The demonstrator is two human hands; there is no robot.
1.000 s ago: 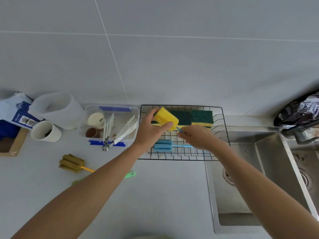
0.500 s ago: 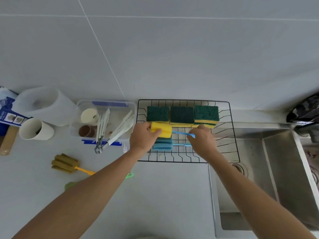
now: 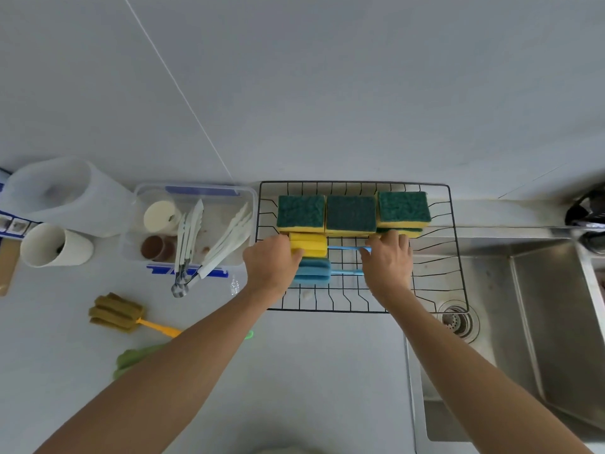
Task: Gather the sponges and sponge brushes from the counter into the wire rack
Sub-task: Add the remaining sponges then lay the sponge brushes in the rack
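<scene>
Setting yellow sponge brush [image 3: 308, 245] into wire rack [image 3: 456, 257]: left hand [image 3: 273, 267] gripping head, right hand [image 3: 388, 260] pinching handle. Olive sponge brush [image 3: 116, 312] (plus green one [image 3: 137, 357]) left on desk [image 3: 311, 371].

The wire rack [image 3: 455, 244] is black and holds sponges [image 3: 351, 213] with dark green tops over yellow bodies, a plain yellow brush head [image 3: 309, 244] on a light blue handle [image 3: 347, 248], and an all-blue brush [image 3: 312, 271]. On the pale grey counter [image 3: 311, 371] lie an olive-brown brush [image 3: 115, 312] with an orange handle and a light green brush [image 3: 134, 357]. The clear box [image 3: 193, 224] has blue clips, the cup [image 3: 54, 245] is white, and the sink [image 3: 530, 322] is steel grey.
</scene>
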